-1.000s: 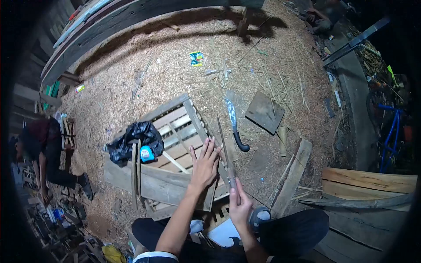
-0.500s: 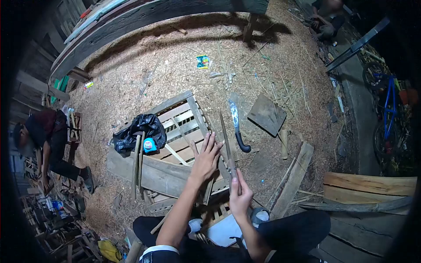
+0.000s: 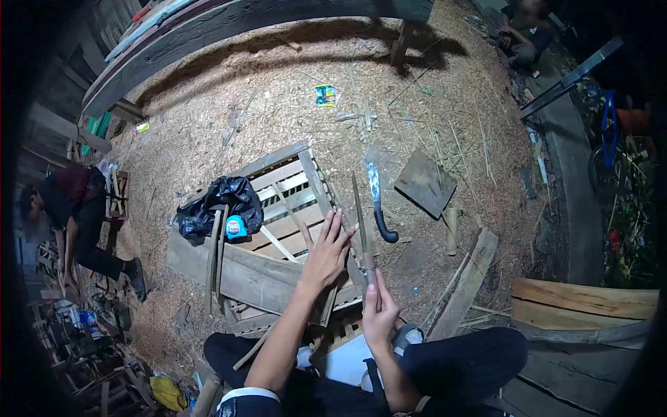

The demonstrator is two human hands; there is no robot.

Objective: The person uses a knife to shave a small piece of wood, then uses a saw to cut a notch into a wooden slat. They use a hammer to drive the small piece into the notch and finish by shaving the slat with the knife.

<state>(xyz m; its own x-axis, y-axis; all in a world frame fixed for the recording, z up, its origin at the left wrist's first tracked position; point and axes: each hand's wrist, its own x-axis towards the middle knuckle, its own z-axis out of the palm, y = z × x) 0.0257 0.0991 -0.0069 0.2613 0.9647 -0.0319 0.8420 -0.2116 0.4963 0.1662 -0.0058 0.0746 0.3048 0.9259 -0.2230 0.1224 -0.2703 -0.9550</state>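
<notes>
My left hand (image 3: 325, 256) lies with its fingers spread over the edge of a slatted wooden frame (image 3: 310, 182). To its right, my right hand (image 3: 379, 309) is wrapped round the handle of a long, narrow tool (image 3: 360, 208), whose dark tip points away from me. Beyond it a machete (image 3: 376, 198) with a black curved handle rests on the ground. A black plastic bag (image 3: 226, 201), a turquoise tape measure (image 3: 236, 227) and thin wood strips (image 3: 213, 260) sit on the left part of the frame.
A square board (image 3: 425, 183), a short bamboo piece (image 3: 451, 231) and a plank (image 3: 464, 286) lie on the right. A person (image 3: 87, 222) bends over at far left; another person (image 3: 524, 35) sits at top right. A long beam (image 3: 243, 38) crosses the top.
The view has shifted slightly. At far left the person's arms and head have moved a little. My hands keep nearly the same pose.
</notes>
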